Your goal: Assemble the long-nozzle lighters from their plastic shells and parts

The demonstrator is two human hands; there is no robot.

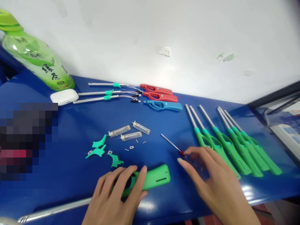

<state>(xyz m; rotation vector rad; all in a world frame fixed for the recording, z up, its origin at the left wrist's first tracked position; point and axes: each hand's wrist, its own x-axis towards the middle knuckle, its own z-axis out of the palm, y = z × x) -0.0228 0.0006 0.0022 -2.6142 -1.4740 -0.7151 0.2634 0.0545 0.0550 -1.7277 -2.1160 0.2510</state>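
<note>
A long-necked green lighter (157, 178) lies near the table's front edge, its metal tube (56, 208) pointing left. My left hand (119, 193) is wrapped over its middle, covering the trigger area. Beside it on the right is a small screwdriver (172, 143) with a thin metal shaft, a red collar and a clear handle. My right hand (211, 175) is at that handle, thumb and index finger apart on either side of it. Left of the screwdriver lie several clear fuel tanks (131, 136), green triggers (98, 151) and tiny screws (137, 141).
Several assembled green lighters (234, 143) lie in a row at the right. Red lighter shells (161, 97), a blue shell (166, 105) and metal tubes with wires (98, 99) lie along the white wall. A green tea bottle (39, 56) and white case (64, 97) are at the left.
</note>
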